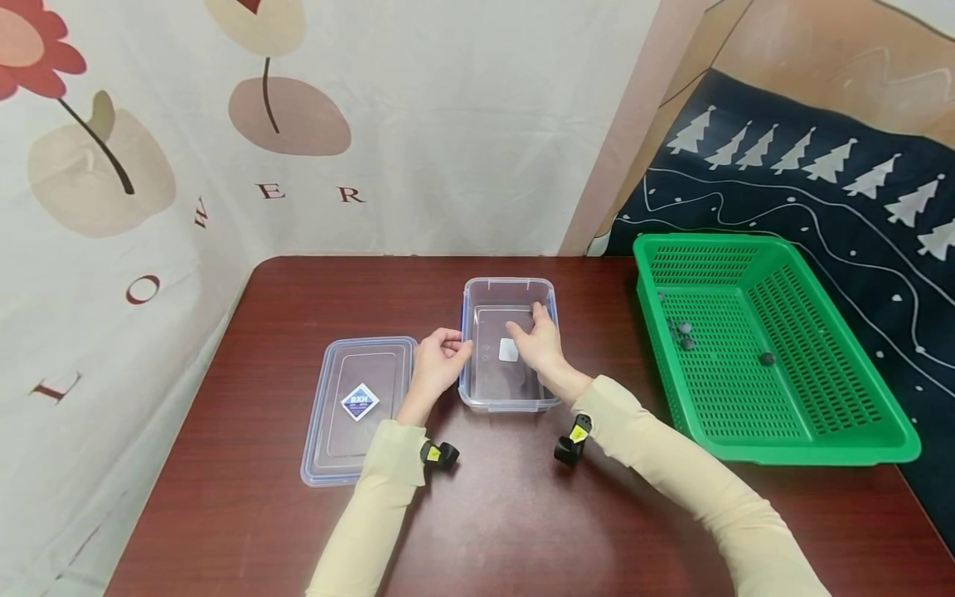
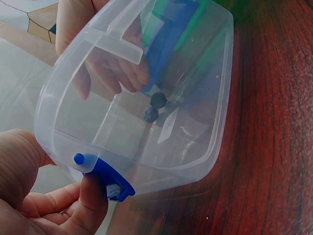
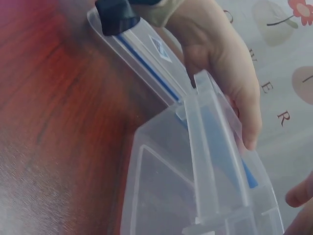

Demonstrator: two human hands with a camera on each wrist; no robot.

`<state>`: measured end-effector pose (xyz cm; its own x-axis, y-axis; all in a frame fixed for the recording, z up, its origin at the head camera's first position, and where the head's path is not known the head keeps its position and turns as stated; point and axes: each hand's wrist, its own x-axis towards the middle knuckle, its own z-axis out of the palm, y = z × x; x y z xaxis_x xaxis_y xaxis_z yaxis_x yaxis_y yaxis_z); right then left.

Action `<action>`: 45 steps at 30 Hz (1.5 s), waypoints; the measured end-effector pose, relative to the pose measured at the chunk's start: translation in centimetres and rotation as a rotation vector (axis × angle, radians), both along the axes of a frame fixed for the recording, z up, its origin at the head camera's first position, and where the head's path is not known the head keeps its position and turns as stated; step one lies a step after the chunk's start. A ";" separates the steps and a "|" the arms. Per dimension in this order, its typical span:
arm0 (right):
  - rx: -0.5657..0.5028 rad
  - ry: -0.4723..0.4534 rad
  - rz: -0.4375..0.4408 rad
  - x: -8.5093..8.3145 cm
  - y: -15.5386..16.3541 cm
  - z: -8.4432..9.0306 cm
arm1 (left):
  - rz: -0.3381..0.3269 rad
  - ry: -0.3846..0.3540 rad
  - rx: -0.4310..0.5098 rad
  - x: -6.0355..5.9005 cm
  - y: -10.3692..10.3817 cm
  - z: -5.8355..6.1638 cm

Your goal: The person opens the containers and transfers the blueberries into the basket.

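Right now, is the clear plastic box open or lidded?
Open: the clear box has no lid on, its lid lies flat on the table to its left, and the right hand reaches inside.

Clear glossy plastic box point(image 1: 510, 344), blue plastic clips; left of the box its clear plastic lid point(image 1: 358, 406) with a paper label. Polished dark wood table point(image 1: 507, 514). Right of the box, perforated green plastic basket point(image 1: 761, 348).

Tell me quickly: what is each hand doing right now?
Left hand: grips the left wall of the clear box.
Right hand: reaches inside the box, fingers relaxed, holding nothing.
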<state>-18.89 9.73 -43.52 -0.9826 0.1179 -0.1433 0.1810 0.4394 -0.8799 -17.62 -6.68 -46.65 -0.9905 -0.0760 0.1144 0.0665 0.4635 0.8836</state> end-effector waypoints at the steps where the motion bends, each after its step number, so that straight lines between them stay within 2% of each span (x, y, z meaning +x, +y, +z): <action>1: 0.010 -0.019 0.003 -0.1 0.0 0.0 | 0.001 0.000 -0.001 0.0 0.0 0.0; 8: -0.011 -0.120 0.020 -0.5 -0.2 -0.2 | -0.003 0.008 -0.002 0.1 0.0 0.1; 15: -0.053 -0.132 0.014 -0.7 0.1 -0.1 | -0.004 0.012 -0.001 0.1 0.0 0.1; 22: -0.028 -0.137 0.043 -0.9 0.2 -0.3 | -0.005 0.016 0.002 0.2 0.0 0.2; 30: -0.093 -0.128 0.048 -0.7 0.3 -0.1 | -0.007 0.021 0.001 0.2 -0.1 0.2; 35: -0.103 -0.155 0.044 -1.0 0.5 0.1 | -0.001 0.032 -0.005 0.2 -0.1 0.3; 39: -0.104 -0.152 0.065 -1.7 0.9 -1.0 | -0.005 0.028 0.003 0.1 0.0 0.2; 40: -0.101 -0.130 0.068 -2.4 1.1 -2.4 | -0.006 0.024 0.002 0.1 0.0 0.1; 42: -0.090 -0.127 0.084 -2.9 1.4 -3.7 | -0.005 0.015 0.000 0.1 0.0 0.1; 45: -0.077 -0.139 0.086 -3.1 1.3 -4.2 | 0.000 0.010 -0.010 0.2 0.1 0.1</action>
